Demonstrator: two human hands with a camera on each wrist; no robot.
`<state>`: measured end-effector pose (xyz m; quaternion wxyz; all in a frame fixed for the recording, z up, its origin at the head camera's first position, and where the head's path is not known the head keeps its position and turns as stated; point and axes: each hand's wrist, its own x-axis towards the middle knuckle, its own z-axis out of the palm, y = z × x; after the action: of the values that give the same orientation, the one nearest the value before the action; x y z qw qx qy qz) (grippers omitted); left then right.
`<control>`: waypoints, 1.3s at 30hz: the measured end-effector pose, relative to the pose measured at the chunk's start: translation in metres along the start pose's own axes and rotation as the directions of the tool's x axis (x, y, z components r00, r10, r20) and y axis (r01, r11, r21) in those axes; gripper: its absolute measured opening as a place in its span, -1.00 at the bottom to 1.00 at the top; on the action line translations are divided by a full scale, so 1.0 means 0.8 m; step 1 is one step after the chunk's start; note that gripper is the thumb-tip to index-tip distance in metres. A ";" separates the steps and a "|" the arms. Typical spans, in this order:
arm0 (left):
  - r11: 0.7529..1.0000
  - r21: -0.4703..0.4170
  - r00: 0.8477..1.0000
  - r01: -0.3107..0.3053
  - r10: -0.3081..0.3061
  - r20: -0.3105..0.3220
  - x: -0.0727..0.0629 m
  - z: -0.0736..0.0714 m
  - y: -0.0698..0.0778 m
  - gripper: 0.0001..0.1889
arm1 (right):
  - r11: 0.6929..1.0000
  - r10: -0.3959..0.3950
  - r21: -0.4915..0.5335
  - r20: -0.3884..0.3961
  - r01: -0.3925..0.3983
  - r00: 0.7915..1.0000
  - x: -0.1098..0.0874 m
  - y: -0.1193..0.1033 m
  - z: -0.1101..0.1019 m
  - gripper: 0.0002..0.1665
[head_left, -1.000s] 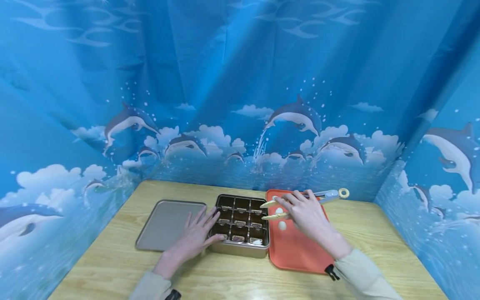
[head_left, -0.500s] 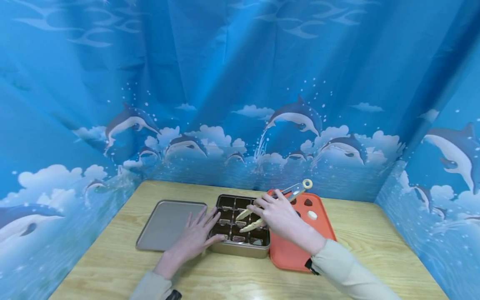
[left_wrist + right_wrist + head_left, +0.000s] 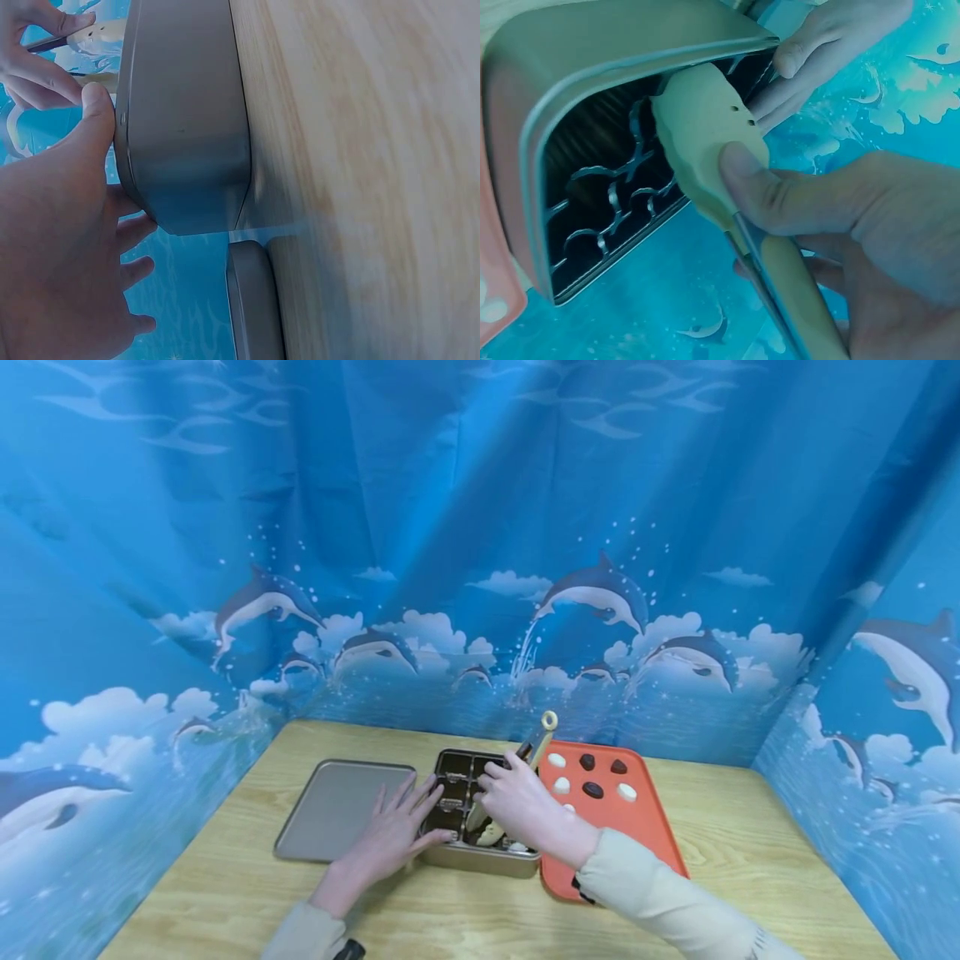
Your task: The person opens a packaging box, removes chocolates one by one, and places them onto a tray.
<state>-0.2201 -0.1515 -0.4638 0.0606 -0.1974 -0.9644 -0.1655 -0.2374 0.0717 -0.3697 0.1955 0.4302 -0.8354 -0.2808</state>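
Note:
My right hand (image 3: 521, 806) grips a pair of cream-tipped tongs (image 3: 491, 835), thumb pressing one arm in the right wrist view. Their tips dip into the front middle compartment of a bronze divided baking pan (image 3: 480, 862); whether they hold a piece I cannot tell. A white piece (image 3: 517, 847) lies in the front right compartment. Fingers spread, my left hand (image 3: 390, 833) rests along the pan's left rim, its thumb at the front corner. From the left wrist view, this thumb lies against the pan (image 3: 184, 112) rim.
Right of the pan lies a red tray (image 3: 600, 868) bearing several white and dark brown pieces (image 3: 592, 790). A flat grey-brown lid (image 3: 337, 810) lies on the wooden table (image 3: 225, 893) to the left, partly beneath my left hand. A blue dolphin curtain (image 3: 480, 568) stands behind.
My right hand has moved left from over the red tray to the pan, lowering the tongs into it and tilting them steeper. Pieces on the tray are uncovered. The left hand stays put.

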 end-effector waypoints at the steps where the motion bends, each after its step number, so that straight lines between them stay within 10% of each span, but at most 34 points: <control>1: 1.000 0.002 1.000 -0.001 0.001 -0.002 0.000 0.000 0.000 -0.18 | 1.000 0.002 -0.002 0.010 -0.002 1.000 0.002 -0.002 -0.001 -0.86; 39: 1.000 -0.010 1.000 -0.006 0.006 0.002 0.001 0.000 0.002 -0.21 | 0.998 0.047 -0.047 -0.079 -0.051 0.996 0.003 -0.021 0.002 -0.92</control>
<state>-0.2205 -0.1498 -0.4628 0.0593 -0.2007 -0.9630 -0.1699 -0.2292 0.0622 -0.3818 0.2452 0.4153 -0.8303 -0.2794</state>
